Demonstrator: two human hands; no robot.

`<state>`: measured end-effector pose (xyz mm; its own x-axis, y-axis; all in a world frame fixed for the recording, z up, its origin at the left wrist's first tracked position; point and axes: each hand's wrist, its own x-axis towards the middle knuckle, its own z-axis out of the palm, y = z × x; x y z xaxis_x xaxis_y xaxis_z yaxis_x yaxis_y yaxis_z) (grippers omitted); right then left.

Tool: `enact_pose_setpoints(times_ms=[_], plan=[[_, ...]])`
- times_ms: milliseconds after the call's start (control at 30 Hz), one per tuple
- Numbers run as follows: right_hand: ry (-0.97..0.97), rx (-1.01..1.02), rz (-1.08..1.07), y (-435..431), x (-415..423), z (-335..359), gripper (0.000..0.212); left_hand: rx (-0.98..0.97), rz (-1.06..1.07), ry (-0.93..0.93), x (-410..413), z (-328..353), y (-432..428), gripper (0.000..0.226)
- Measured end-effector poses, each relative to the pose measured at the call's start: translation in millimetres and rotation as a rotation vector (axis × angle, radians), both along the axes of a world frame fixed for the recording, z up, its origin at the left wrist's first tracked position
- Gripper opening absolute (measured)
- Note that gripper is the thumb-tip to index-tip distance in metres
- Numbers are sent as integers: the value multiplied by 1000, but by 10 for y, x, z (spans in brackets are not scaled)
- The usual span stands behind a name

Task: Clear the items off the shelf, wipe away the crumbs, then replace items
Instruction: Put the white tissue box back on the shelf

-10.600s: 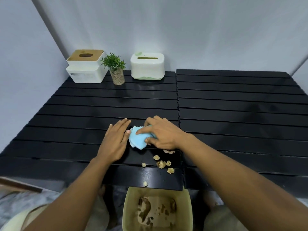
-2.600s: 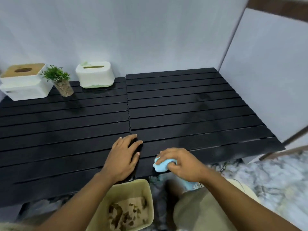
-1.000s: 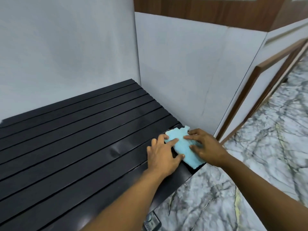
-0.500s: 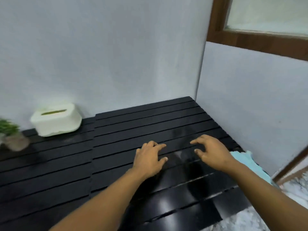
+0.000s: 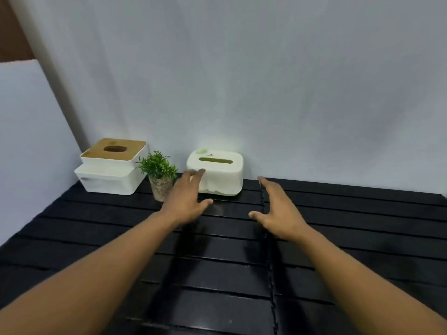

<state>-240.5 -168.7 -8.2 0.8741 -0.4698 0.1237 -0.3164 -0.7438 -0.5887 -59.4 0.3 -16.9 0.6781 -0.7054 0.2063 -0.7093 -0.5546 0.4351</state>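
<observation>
A white tissue box with a green slot [image 5: 221, 172] stands at the back of the black slatted shelf [image 5: 338, 238], against the wall. My left hand [image 5: 187, 201] is stretched out with straight fingers; its fingertips overlap the box's left front corner. My right hand [image 5: 275, 211] hovers open just right of the box, palm facing left, holding nothing. A small potted plant [image 5: 158, 175] stands left of the box. A white tissue box with a wooden lid [image 5: 112, 165] sits in the far left corner. The blue cloth is out of view.
A grey wall [image 5: 266, 81] closes the back of the shelf and a white panel [image 5: 29, 141] closes its left side. A seam between two shelf panels [image 5: 267, 238] runs front to back under my right hand.
The view has swung left from the shelf's right end. Both hands have reached forward to the green-slot tissue box. The blue cloth, left at the right end, is gone from view.
</observation>
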Motion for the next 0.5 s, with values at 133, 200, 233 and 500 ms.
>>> enact_pose_setpoints(times_ms=[133, 200, 233, 500], plan=[[-102, 93, -56, -23, 701, -251, 115, -154, 13, 39, 397, -184, -196, 104], [-151, 132, -103, -85, 943, -405, 123, -254, -9, 90, 476, -317, -314, 111], [-174, 155, -129, -118, 1035, -480, 125, -295, -10, 111, 501, -379, -360, 115], [-267, 210, -119, -236, 1316, -769, 112, -449, 82, 155, 663, -623, -438, 115]])
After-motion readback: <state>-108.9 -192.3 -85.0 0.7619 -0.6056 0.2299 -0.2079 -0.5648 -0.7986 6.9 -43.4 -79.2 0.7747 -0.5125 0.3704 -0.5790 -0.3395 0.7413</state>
